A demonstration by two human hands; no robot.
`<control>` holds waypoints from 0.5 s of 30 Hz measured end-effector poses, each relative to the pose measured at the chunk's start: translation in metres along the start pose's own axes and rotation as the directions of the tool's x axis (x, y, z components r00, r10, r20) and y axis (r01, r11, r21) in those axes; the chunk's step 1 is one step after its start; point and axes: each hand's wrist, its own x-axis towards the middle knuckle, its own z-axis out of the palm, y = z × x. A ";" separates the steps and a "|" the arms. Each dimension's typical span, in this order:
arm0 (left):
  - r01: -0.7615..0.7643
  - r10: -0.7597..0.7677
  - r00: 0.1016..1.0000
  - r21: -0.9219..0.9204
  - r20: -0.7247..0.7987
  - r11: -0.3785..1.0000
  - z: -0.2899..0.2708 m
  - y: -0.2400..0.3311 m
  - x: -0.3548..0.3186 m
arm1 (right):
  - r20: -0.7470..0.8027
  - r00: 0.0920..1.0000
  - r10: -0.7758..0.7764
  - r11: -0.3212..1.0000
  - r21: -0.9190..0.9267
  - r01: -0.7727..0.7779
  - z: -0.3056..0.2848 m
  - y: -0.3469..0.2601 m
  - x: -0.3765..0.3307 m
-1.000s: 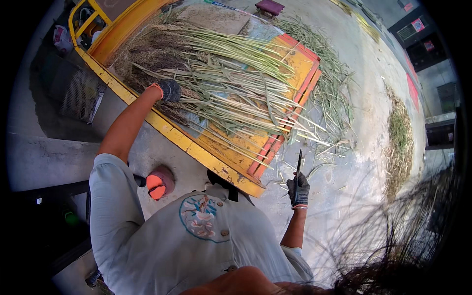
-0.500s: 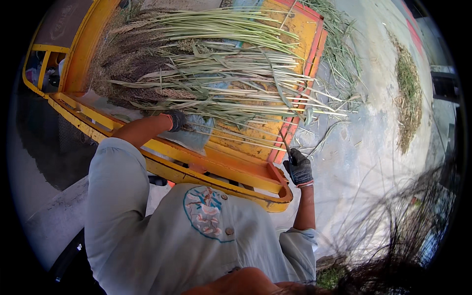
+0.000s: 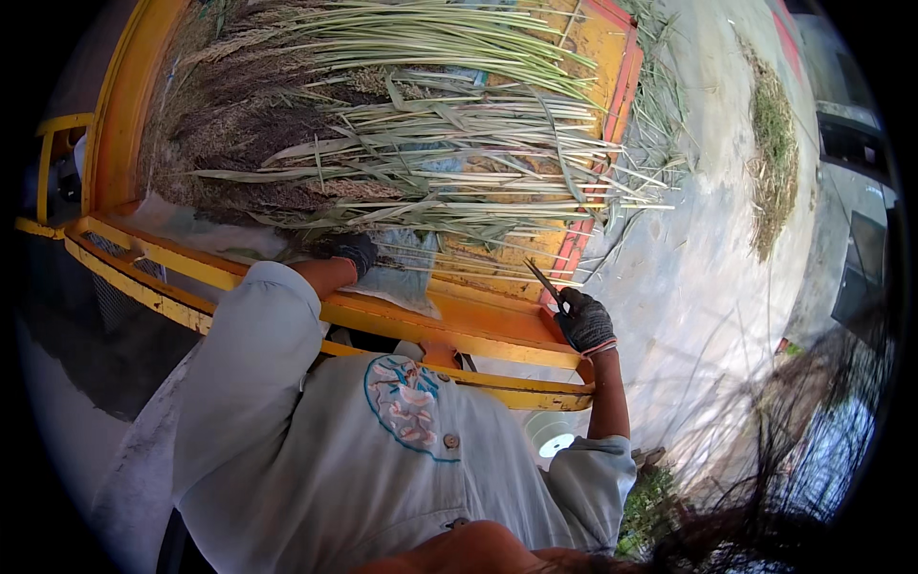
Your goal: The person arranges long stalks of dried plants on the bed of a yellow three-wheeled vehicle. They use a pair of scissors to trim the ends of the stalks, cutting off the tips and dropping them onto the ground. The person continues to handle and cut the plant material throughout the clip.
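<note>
Cut sorghum-like stalks (image 3: pixel 497 134) with brown seed heads (image 3: pixel 258 124) lie in bundles across a yellow cart bed (image 3: pixel 492 290), heads to the left, pale cut ends to the right. My left hand (image 3: pixel 358 254), in a dark knit glove, is closed at the near side of the bed around a few thin stalks (image 3: pixel 469 268) that run right from it. Its fingers are partly hidden. My right hand (image 3: pixel 587 325), in a grey glove, grips dark scissors (image 3: pixel 542 279) at the bed's near right corner. Their pointed blades aim up-left, close to the thin stalks' ends.
A yellow rail (image 3: pixel 459 342) runs between my body and the bed, and a red edge (image 3: pixel 623 91) bounds its right end. Green leaves (image 3: pixel 660 105) litter the concrete floor (image 3: pixel 712 239) beyond. Dried plant matter (image 3: pixel 773 143) lies in a strip farther right.
My view has shifted, and I stand closer over the rail. The scissors have come nearer the ends of the thin stalks, their blades now tilted further left. My left hand remains closed.
</note>
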 end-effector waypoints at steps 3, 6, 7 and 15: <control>-0.087 0.085 0.995 0.039 0.058 0.995 0.025 -0.012 0.028 | 0.008 1.000 0.029 0.999 -0.038 -0.028 0.006 0.005 0.004; -0.233 0.234 0.972 0.144 0.008 0.962 0.020 -0.026 0.003 | -0.022 1.000 -0.010 0.999 0.038 0.011 0.016 0.024 0.011; -0.193 0.174 0.975 0.131 0.140 0.973 0.008 -0.028 -0.011 | -0.023 0.999 -0.030 0.999 0.045 0.031 0.011 0.021 0.013; -0.142 0.164 0.961 0.109 -0.224 0.984 0.008 -0.060 -0.017 | 0.026 0.999 0.021 0.995 0.096 -0.024 0.012 0.019 0.014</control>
